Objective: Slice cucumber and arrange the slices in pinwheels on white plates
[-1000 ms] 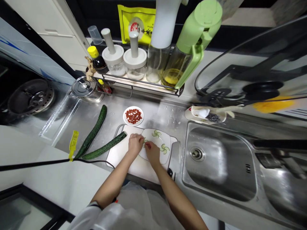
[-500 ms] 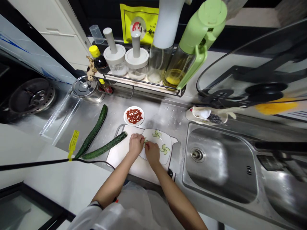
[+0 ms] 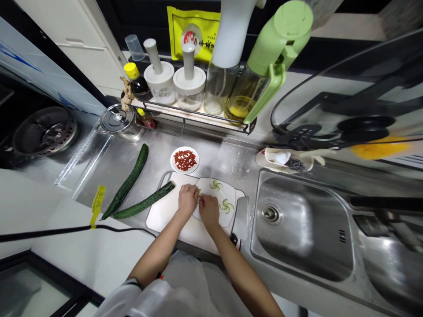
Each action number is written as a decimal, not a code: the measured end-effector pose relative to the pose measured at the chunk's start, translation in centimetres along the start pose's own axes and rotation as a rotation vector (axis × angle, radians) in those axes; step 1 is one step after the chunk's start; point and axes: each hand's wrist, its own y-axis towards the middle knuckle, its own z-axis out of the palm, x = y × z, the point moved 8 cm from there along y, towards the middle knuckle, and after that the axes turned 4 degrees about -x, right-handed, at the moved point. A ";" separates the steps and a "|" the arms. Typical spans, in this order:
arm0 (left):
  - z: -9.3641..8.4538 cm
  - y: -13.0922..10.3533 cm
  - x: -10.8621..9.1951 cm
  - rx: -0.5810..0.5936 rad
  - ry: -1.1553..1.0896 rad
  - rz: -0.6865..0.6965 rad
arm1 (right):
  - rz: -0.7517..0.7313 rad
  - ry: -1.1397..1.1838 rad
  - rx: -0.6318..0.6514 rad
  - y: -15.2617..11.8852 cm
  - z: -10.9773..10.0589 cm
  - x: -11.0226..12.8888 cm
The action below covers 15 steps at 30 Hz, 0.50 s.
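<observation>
With little moved since the earlier frame but the yellow tag (image 3: pixel 98 200), the green slice (image 3: pixel 200 195) lies over the plate's (image 3: pixel 226 189) left side, between left hand (image 3: pixel 187 199) and right hand (image 3: pixel 209 210), both near, fingers curled, grip and long axis unclear.

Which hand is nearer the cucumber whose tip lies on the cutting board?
Left. The left hand is just beside the tip of that cucumber; the right hand is farther off, over the white plate.
</observation>
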 end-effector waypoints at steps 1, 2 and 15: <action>0.0 0.0 -0.1 0.000 -0.001 0.001 | -0.003 -0.005 0.001 0.0 0.0 0.0; -0.1 0.0 -0.1 0.001 0.000 0.002 | -0.007 -0.010 0.002 0.0 0.1 0.0; -0.2 0.4 0.3 0.016 -0.021 -0.054 | -0.082 -0.004 0.017 -0.6 -0.4 0.0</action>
